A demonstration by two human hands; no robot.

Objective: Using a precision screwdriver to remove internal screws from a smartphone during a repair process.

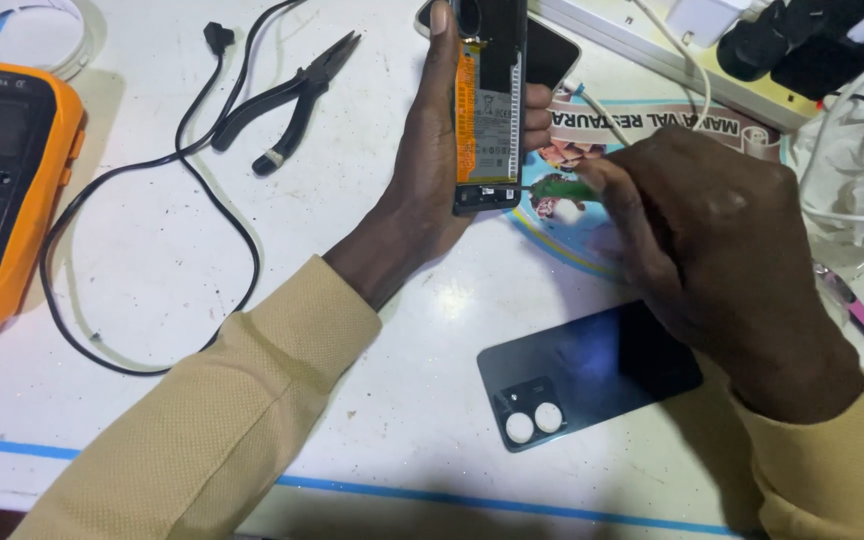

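White tabletop (pixel 152 250) — left hand (pixel 432 190) grips an opened black phone (pixel 490 110) near its far edge; right hand (pixel 712 230) pinches a green tool (pixel 562 190) at it.

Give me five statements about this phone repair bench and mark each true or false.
1. The left hand holds the opened phone on edge. True.
2. The right hand is empty. False: it holds a green tool with its tip at the phone's lower end.
3. The back cover lies flat on the table, apart from both hands. True.
4. The pliers lie on top of the multimeter. False: they lie on the table to its right.
5. The back cover is fitted on the phone. False: it is off, and the battery shows.
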